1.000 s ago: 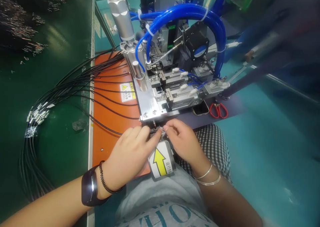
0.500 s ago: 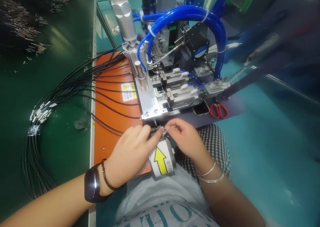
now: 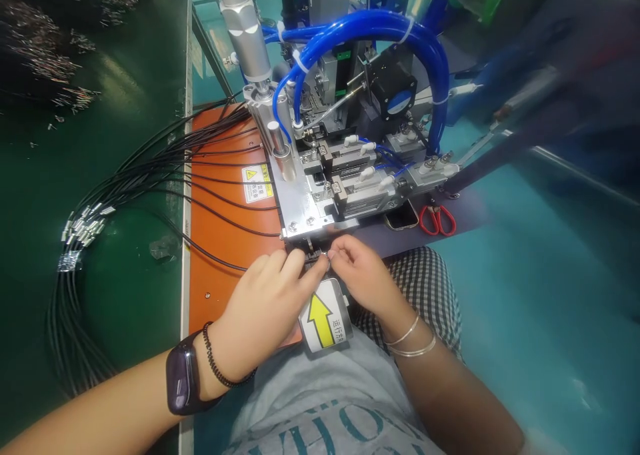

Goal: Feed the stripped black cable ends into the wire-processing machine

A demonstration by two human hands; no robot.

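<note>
My left hand [image 3: 273,295] is curled over the front edge of the machine [image 3: 305,208], its fingers closed where a black cable [image 3: 215,255] runs in under them. The cable's end is hidden by the fingers. Meeting it from the other side, my right hand [image 3: 363,271] pinches thumb and index finger at a tiny bright part beside my left fingertip, too small to name. Just below both hands sits a white cover [image 3: 307,331] bearing a yellow arrow.
More black cables [image 3: 135,165] reach from the machine across the orange board [image 3: 213,208] and loop down left in a taped bundle. Red-handled scissors [image 3: 437,220] and a phone-like dark object [image 3: 401,216] lie to the right. A thick blue hose [image 3: 380,25] arches above.
My right hand has shifted slightly left, and its fingers are closer to my left fingertip. The left wrist has rolled a little; otherwise the left hand stays nearly in place.
</note>
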